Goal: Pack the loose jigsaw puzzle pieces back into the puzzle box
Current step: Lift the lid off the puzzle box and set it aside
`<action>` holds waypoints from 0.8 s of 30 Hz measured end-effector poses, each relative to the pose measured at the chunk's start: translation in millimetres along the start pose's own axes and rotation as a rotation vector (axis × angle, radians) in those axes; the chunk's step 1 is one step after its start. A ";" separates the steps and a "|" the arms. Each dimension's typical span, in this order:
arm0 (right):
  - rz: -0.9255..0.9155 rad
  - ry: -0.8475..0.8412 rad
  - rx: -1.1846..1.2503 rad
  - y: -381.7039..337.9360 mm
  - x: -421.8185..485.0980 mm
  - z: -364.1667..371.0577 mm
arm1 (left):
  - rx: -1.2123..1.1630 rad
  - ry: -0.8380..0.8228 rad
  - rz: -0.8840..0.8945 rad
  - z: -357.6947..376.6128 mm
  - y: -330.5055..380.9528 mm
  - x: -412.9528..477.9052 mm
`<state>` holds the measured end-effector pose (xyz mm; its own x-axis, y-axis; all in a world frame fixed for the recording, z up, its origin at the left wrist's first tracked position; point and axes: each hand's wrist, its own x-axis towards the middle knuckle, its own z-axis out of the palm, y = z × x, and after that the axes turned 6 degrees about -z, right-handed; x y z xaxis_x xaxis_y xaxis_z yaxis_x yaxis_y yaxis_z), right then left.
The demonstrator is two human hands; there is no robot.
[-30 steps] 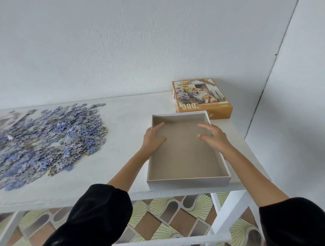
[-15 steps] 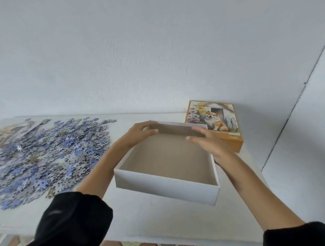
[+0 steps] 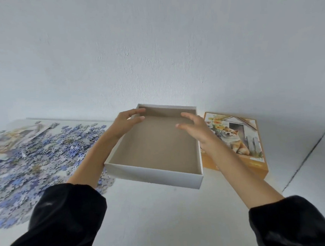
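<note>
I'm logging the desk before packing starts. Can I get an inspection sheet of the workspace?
Surface: white table, left part covered in pieces.
Job's things: empty box base, held at both side walls; loose puzzle pieces heaped to its left; lid with a dog picture to its right, by the wall.
Clutter: printed picture sheet at far left, its edge among the pieces.
Hands: left hand grips the base's left wall; right hand grips its right wall.
Cables: nothing seen.
Surroundings: plain white wall behind the table.

Box tray point(image 3: 155, 173): raised off bench point(image 3: 164, 218), tilted, shifted toward 10 o'clock; near-left corner now over puzzle pieces point(image 3: 26, 161).
</note>
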<state>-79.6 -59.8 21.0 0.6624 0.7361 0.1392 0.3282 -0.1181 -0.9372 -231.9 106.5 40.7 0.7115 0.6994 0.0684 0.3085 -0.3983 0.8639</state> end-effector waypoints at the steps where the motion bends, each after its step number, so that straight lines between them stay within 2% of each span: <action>1: 0.002 0.007 -0.014 -0.6 8.2 -0.1 | -0.003 0.006 0.006 0.5 -1.5 7.0; 12: 0.035 0.089 -0.111 28.1 83.9 15.8 | -0.050 -0.019 -0.011 13.5 -38.6 90.5; 20: 0.085 0.045 -0.215 72.5 102.8 32.0 | -0.140 -0.047 -0.061 40.2 -81.7 121.2; 24: 0.012 -0.002 -0.394 83.4 98.4 27.6 | -0.242 -0.026 -0.115 53.3 -93.2 124.9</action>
<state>-5.6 21.1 -52.4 0.6665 0.7344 0.1279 0.5542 -0.3734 -0.7439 -138.2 199.3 -57.8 0.6976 0.7149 -0.0472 0.2301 -0.1611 0.9597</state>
